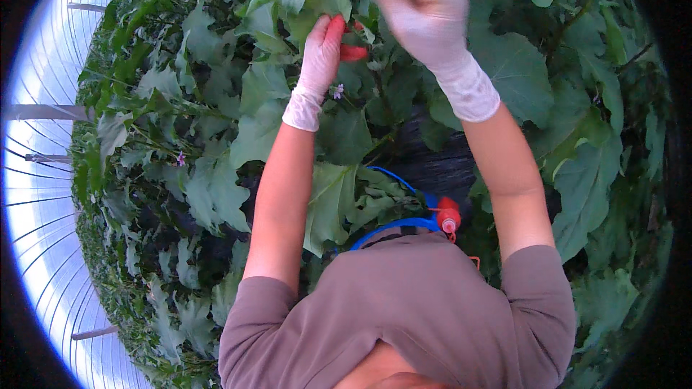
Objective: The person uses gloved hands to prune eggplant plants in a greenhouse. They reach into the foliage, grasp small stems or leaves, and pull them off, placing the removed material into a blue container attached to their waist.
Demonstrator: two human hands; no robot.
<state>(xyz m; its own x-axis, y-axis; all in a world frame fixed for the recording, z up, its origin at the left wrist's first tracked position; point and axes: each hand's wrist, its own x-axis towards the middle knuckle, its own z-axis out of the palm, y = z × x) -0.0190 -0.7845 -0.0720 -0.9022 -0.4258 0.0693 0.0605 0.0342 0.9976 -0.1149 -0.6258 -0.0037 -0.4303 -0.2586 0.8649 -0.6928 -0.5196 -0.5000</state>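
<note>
My left hand [323, 56], in a whitish glove with red on the finger side, is raised among leafy eggplant plants. Its fingertips meet the lower edge of a green eggplant leaf [313, 8]; whether they pinch it is hard to see. Higher and to the right is my right hand [424, 13], also gloved and blurred by motion. Its fingers bend toward the left, partly cut off by the top edge, and no held thing shows in it. A small purple flower [338, 91] hangs just below my left hand.
By my waist is a blue rim [397, 224] with cut-looking leaves [381, 200] inside it. A red capped object [448, 216] sits at its right side. Black ground sheeting [440, 165] shows between plants. Translucent greenhouse film [40, 183] curves along the left.
</note>
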